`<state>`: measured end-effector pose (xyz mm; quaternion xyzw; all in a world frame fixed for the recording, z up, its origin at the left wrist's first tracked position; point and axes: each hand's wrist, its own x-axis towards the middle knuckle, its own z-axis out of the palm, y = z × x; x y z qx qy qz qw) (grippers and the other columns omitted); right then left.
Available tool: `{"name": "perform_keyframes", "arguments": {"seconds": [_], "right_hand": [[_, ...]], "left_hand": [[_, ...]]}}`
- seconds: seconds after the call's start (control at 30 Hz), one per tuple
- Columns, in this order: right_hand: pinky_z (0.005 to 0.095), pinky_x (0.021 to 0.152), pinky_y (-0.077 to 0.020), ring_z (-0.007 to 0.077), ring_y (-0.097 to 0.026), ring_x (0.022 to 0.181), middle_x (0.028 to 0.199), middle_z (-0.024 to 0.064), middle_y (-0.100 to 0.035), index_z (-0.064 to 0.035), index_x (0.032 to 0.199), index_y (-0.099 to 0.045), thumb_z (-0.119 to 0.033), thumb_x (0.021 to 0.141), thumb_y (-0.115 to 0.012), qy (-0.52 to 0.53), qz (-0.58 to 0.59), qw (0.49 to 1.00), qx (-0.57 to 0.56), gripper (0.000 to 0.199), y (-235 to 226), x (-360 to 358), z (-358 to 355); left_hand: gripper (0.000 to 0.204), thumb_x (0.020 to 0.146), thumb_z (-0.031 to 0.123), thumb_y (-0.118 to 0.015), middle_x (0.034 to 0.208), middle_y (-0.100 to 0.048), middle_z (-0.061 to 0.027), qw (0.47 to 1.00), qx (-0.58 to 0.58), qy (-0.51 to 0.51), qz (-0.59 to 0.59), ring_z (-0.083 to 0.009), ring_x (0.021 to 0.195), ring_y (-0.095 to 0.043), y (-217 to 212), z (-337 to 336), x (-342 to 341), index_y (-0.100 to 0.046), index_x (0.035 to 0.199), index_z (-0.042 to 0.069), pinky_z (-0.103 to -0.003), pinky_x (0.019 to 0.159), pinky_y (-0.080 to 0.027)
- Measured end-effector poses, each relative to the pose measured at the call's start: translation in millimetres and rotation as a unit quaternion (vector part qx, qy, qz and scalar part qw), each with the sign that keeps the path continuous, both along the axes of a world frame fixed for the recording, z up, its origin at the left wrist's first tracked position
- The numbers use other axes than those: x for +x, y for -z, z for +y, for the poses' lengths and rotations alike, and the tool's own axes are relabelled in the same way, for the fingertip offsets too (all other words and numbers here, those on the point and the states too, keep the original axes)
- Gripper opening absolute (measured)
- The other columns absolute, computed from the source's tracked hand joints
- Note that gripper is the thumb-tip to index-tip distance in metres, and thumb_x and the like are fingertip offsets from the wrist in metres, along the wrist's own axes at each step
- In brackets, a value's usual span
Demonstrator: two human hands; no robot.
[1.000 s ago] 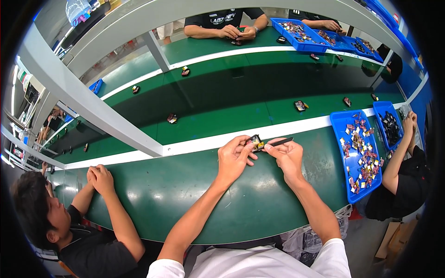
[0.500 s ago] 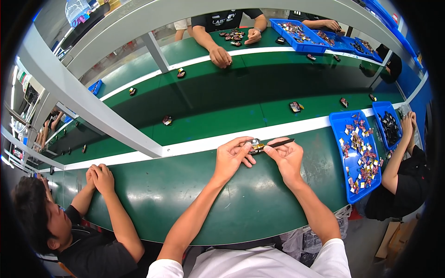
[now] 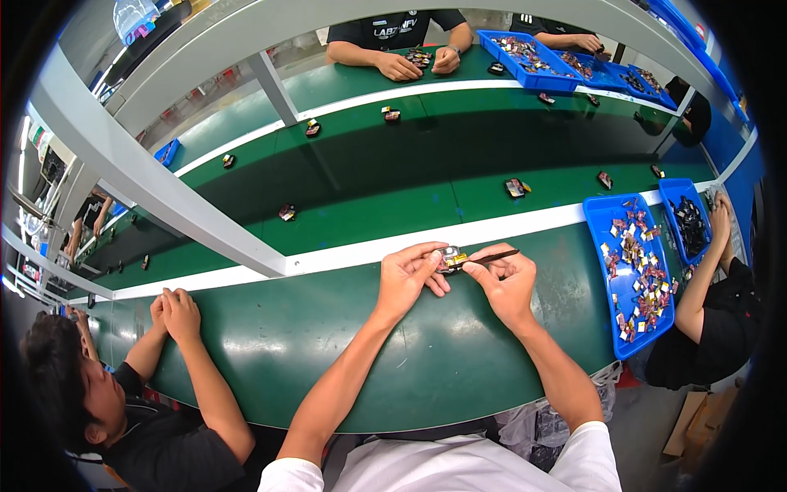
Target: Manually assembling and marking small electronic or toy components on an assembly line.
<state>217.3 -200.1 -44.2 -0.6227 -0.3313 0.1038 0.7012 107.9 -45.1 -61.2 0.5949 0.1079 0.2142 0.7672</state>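
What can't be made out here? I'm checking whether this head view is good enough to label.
- Small part between both hands, head view: too small, half covered by the left hand fingers; its kind is unclear.
- Thin dark tool in the right hand: its tip is hidden at the part.
- Pieces in the blue tray: too small to tell apart.
- Items on the far belt: tiny, bent by the fisheye rim.
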Motion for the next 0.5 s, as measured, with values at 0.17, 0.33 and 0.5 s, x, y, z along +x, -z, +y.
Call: {"name": "perform_keyframes", "arguments": {"seconds": [0.17, 0.33, 0.5], "right_hand": [[0.0184, 0.046, -0.0240, -0.0033, -0.035, 0.050, 0.066, -0.0049, -0.062, 0.0003, 0.090, -0.072, 0.003, 0.082, -0.080, -0.001, -0.025, 1.000, -0.006, 0.012, 0.5, 2.4, 0.3], [0.0188, 0.045, -0.0244, -0.0025, -0.035, 0.048, 0.065, -0.0035, -0.065, 0.0001, 0.089, -0.073, 0.003, 0.080, -0.081, 0.000, -0.069, 0.998, -0.008, 0.012, -0.8, 2.6, 0.8], [0.0191, 0.044, -0.0243, -0.0024, -0.035, 0.047, 0.067, -0.0031, -0.066, 0.0001, 0.089, -0.073, 0.003, 0.080, -0.081, -0.007, -0.102, 0.994, -0.026, 0.012, -2.1, 4.1, -0.8]], "left_hand": [[0.029, 0.102, 0.010, -0.060, 0.082, -0.069, -0.0147, 1.000, 0.001, 0.004, 0.003, -0.0197, 0.062, -0.070, 0.1, 0.6, -0.5, -0.065, 0.122, -0.010, -0.028, 0.054, -0.059], [0.028, 0.101, 0.009, -0.060, 0.082, -0.069, -0.0145, 1.000, 0.002, 0.006, -0.005, -0.0191, 0.062, -0.070, 1.1, 0.7, -1.3, -0.065, 0.121, -0.010, -0.028, 0.053, -0.058], [0.027, 0.101, 0.010, -0.060, 0.081, -0.070, -0.0145, 1.000, -0.001, 0.005, -0.002, -0.0187, 0.061, -0.070, 0.4, 0.4, -0.5, -0.066, 0.120, -0.010, -0.027, 0.052, -0.057]]}}
